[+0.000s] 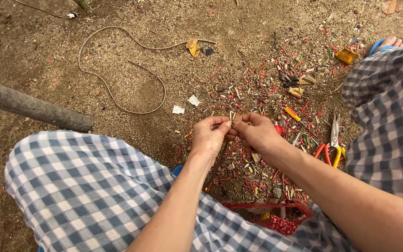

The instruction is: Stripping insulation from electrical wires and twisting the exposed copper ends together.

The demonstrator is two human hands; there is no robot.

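Soft, even daylight (no hard shadows or glare), sharp focus, slight wide-angle edge stretch.

Blue-white checked trousers; red-yellow handled pliers; red basket (red, green scraps on brown dirt).

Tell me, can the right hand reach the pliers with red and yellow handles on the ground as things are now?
Probably yes. The pliers with red and yellow handles lie uncovered on the dirt just beside the right hand, with only small wire scraps between. But both hands pinch a thin wire piece, so the fingers are occupied.
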